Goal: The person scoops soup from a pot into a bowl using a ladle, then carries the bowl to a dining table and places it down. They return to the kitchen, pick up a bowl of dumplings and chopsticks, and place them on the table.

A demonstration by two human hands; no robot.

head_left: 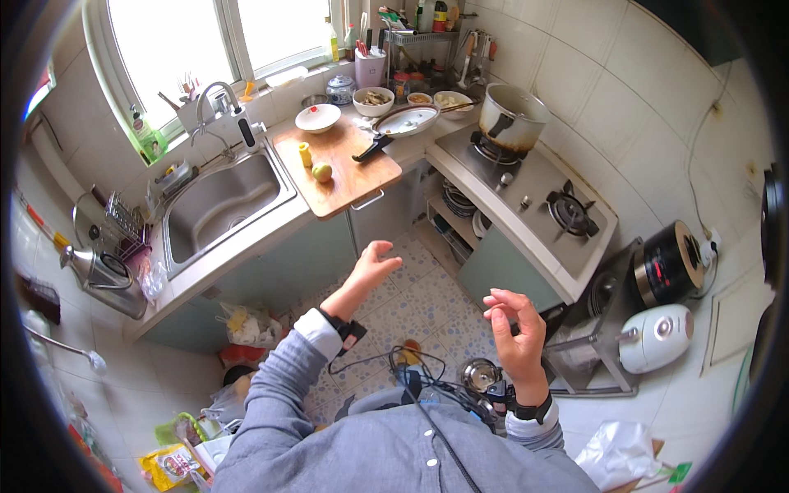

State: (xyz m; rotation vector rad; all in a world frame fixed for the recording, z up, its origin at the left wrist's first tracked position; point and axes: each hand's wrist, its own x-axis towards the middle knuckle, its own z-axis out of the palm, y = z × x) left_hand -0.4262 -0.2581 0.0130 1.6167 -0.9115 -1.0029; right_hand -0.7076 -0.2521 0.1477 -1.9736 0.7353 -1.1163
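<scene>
My left hand hovers over the floor in front of the counter corner, empty, its fingers apart and slightly bent. To its right, my right hand is also raised and empty, thumb held away from the loosely curled fingers. Neither touches anything. Ahead of the left hand, a wooden cutting board overhangs the counter's front edge. On it are a yellow cylindrical piece, a round yellow-green fruit or vegetable and a white dish with a red spot. A black handle lies over the board's right side.
A steel sink lies left of the board. Bowls of food and a pot lid stand behind it. A large pot sits on the rear burner; the front burner is bare. Cables hang near my body.
</scene>
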